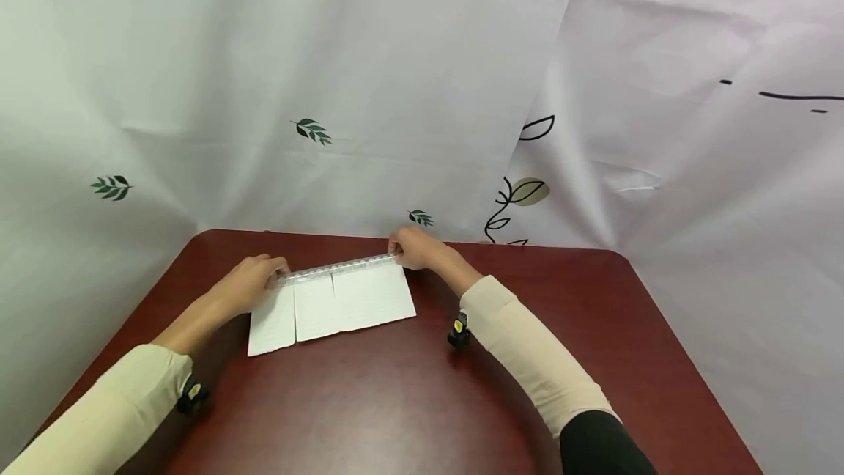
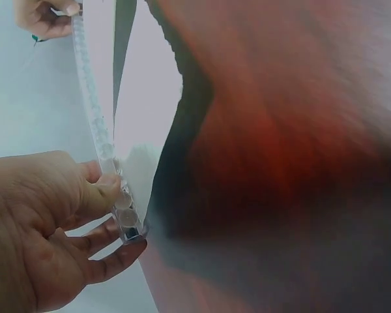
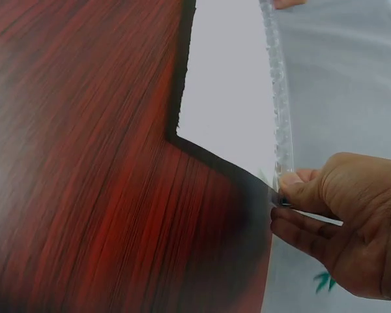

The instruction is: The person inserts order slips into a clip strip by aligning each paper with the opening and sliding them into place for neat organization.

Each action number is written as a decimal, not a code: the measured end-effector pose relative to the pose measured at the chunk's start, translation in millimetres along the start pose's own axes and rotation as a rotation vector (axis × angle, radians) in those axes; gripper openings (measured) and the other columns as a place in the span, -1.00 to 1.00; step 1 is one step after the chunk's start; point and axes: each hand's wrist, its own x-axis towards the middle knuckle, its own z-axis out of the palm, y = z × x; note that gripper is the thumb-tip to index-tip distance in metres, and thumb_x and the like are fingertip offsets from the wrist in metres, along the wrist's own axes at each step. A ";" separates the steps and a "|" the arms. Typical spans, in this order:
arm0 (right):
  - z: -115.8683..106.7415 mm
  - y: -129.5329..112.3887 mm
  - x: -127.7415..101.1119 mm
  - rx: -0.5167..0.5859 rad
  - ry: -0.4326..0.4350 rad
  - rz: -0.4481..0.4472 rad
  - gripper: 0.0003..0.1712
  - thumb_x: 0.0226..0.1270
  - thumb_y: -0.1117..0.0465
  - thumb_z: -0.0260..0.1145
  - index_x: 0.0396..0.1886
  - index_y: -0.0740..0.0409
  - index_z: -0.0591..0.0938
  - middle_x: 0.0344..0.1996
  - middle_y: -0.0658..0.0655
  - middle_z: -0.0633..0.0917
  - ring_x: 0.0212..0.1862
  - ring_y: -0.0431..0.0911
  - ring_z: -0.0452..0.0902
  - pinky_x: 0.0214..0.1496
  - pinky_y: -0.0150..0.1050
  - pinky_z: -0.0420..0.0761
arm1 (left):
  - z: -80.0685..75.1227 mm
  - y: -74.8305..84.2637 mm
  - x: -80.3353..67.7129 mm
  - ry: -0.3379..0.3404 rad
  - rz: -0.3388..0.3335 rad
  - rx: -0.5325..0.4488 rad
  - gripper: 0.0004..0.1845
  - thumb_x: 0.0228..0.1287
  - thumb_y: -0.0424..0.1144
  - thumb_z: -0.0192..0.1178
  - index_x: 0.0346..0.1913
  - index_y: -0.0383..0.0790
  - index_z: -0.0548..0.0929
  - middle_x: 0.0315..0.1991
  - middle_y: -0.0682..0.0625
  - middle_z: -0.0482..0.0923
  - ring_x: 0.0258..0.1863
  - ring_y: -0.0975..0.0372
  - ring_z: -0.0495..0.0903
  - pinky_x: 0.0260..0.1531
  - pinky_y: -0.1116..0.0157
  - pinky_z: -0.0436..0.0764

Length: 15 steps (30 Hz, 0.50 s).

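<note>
The person is holding a clear plastic ruler (image 1: 339,267) by its two ends, and each hand is doing the same job. The left hand (image 1: 250,286) is closing its grip on the near-left end, thumb on one face and fingers curled under the other, as the left wrist view shows (image 2: 120,208). The right hand (image 1: 412,248) is pinching the far end between thumb and fingertips (image 3: 300,189). Holding both ends this way is likely keeping the thin strip straight and steady along its whole length. Between the two grips, the ruler is lying along the far edge of a white sheet of paper (image 1: 332,306), which is resting flat on the dark red worktop (image 1: 409,402). Whether the ruler is pressing on the sheet or hovering just above it cannot be told. The paper is showing two creases or cuts running from the ruler side toward the person, dividing it into three panels. Behind both hands, a pale cloth printed with leaves (image 1: 313,130) is hanging as a backdrop around the worktop.
</note>
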 end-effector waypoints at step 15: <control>-17.4 53.6 -55.8 -0.012 0.016 0.088 -0.75 0.63 0.35 0.29 0.14 0.30 0.79 0.10 0.25 0.82 0.09 0.03 0.72 0.29 -0.03 0.72 | -1.8 73.8 71.9 -0.053 0.090 -0.132 -0.66 0.42 -0.60 0.09 0.00 -0.26 0.79 -0.19 -0.23 0.74 -0.23 -0.02 0.70 -0.24 0.07 0.67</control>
